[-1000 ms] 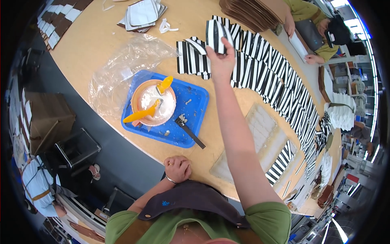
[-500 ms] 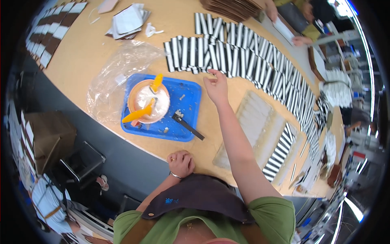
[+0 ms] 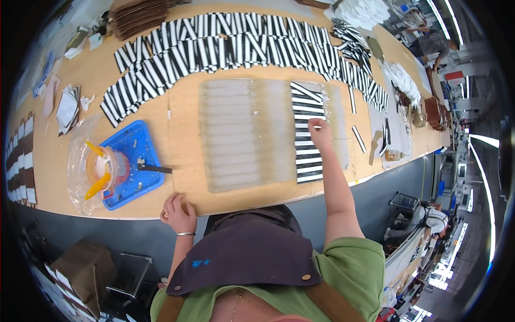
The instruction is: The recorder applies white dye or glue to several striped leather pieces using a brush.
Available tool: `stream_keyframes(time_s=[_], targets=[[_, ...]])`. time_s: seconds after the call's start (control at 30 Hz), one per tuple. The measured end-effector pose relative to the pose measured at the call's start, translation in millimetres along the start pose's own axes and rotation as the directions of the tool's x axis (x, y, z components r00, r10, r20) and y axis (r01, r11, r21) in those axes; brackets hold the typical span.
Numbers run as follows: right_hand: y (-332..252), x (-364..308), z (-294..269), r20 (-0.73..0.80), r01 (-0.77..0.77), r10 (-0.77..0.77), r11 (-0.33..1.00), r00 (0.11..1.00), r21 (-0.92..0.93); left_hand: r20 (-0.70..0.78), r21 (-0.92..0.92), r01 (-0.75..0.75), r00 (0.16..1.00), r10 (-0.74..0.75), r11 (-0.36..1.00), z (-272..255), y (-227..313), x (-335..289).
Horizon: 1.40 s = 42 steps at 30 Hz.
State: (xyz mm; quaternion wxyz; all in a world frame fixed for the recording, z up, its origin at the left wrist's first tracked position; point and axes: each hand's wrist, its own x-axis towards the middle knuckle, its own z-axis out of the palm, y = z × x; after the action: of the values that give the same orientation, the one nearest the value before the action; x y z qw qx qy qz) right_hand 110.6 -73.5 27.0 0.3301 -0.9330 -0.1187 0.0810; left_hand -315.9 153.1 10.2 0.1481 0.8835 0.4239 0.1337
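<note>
My right hand [image 3: 321, 134] is over a column of black-and-white strips [image 3: 308, 153], its thumb and fingers pinched together. Whatever lies between those fingertips, if anything, is too small to make out. The strips lie side by side on a stained, greyish board [image 3: 230, 137], with a few slanted at the far end. My left hand [image 3: 179, 213] rests by the table's near edge, fingers loosely bent and apart, holding nothing visible. To its left stands a blue tray [image 3: 153, 185] with a tub [image 3: 120, 166] of whitish paste and yellow-handled spreaders [image 3: 98, 186].
Long rows of black-and-white strips [image 3: 230, 53] curve across the far side of the table. A black flat tool [image 3: 155, 168] juts over the tray's rim. Loose strips [image 3: 358, 139] lie right of the board. Brown stacked pieces [image 3: 137, 19] stand far left.
The view has swung to the right. My right hand has gone from beside the rows of strips to the column on the board. My left hand's fingers have loosened from a closed curl.
</note>
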Motion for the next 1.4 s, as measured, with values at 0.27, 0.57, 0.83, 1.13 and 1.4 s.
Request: stream_keyframes(time_s=[0.27, 0.57, 0.83, 1.13, 1.4], targets=[[50.3, 140.8, -16.8, 0.094, 0.260, -0.254, 0.964, 0.963, -0.055, -0.053, -0.232, 0.346, 0.929, -0.367, 0.909, 85.3, 124.8, -12.0], [8.7, 187.8, 1.2, 0.413, 0.335, -0.226, 0.918, 0.882, -0.211, -0.253, 0.182, 0.565, 0.818, -0.517, 0.805, 108.9, 153.2, -2.7], [3.7, 201.5, 0.4, 0.544, 0.347, -0.240, 0.933, 0.804, -0.101, -0.238, 0.271, 0.590, 0.807, -0.541, 0.761, 109.4, 160.7, -0.2], [16.4, 241.8, -45.0, 0.137, 0.245, -0.340, 0.854, 0.930, 0.460, -0.214, 0.281, 0.605, 0.797, -0.565, 0.745, 106.5, 155.6, -2.2], [118.4, 348.0, -88.9, -0.327, 0.370, -0.421, 0.905, 0.846, -0.207, -0.194, 0.321, 0.585, 0.810, -0.553, 0.744, 108.0, 156.5, 2.8]])
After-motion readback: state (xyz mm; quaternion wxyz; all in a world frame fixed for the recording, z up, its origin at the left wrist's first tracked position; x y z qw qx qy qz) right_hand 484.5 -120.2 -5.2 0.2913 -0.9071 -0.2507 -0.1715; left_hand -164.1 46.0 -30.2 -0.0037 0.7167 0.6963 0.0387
